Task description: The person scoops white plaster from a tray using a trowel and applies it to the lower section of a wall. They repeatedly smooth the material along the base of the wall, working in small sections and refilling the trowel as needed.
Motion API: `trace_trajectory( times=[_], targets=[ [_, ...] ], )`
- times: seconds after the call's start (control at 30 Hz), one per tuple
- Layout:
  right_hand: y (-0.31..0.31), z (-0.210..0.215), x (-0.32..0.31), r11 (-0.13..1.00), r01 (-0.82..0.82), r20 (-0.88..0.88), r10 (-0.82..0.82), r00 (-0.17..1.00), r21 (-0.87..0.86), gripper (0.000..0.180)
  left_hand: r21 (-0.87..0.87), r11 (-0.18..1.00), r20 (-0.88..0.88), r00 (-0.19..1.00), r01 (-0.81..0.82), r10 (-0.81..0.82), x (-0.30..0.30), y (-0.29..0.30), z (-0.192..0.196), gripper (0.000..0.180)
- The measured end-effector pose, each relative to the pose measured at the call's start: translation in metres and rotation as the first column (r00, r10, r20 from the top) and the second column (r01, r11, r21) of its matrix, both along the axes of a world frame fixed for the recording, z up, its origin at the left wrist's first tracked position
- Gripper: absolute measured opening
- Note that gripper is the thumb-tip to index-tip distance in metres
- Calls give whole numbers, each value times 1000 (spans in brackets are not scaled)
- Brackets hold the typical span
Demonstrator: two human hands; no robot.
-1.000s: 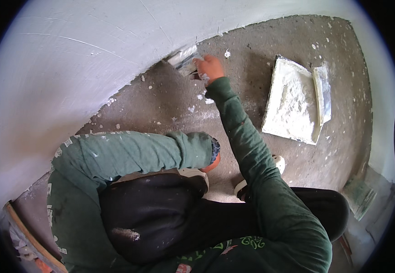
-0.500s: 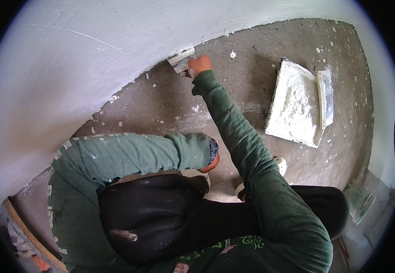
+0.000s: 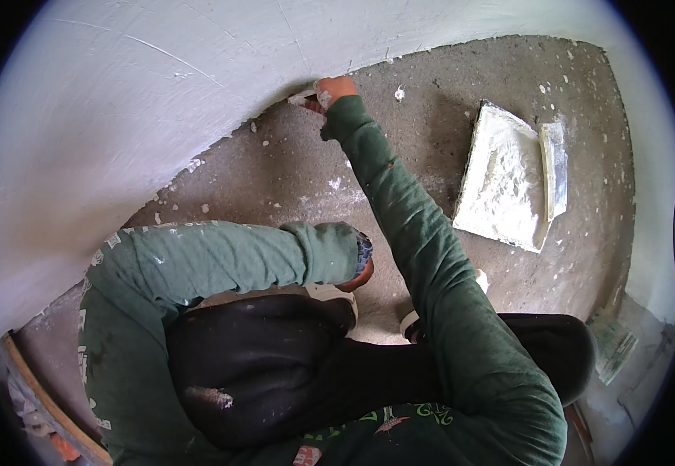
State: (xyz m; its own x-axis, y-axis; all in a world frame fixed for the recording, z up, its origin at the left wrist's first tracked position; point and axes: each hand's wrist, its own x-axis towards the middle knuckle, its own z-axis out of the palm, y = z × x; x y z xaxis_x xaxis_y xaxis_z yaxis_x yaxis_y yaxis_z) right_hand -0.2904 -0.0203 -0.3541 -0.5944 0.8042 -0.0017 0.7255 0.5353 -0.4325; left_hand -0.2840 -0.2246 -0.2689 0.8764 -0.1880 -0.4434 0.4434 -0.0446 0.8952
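My right hand (image 3: 337,90) is closed around a plastering trowel (image 3: 303,99) at the foot of the white wall (image 3: 198,70). Its smeared, pale blade sits edge-on by the wall's bottom edge, and a reddish part shows under my fist. Most of the blade is hidden. My left hand (image 3: 359,278) hangs beside my knee, only a bit of it showing below the green cuff; its fingers are out of sight. To the right on the floor lies a tray (image 3: 470,163) spread with wet white plaster (image 3: 503,179). A wide flat blade (image 3: 556,171) rests along the tray's right side.
Grey concrete floor (image 3: 400,155) carries scattered white plaster bits. Another wall (image 3: 652,140) curves round at the right, with a greenish packet (image 3: 615,348) near its foot. A curved wooden edge (image 3: 46,396) stands at the lower left. My pale shoes are below me.
My right hand has moved slightly up, closer to the wall. The trowel has tilted from showing its flat blade to nearly edge-on. My left arm has barely shifted.
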Motion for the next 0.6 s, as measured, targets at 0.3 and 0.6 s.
trace_trajectory(
  times=[0.3, 0.6],
  targets=[
    [-16, 31, 84, 537, -75, -493, -699, 518, -840, 15, 425, 895, -168, 983, 137, -71, 21, 3, 52, 12],
    [-22, -67, 71, 621, 139, -454, -689, 565, -771, 16, 499, 851, -159, 983, 162, -94, 38, -9, 20, 14]
  ],
)
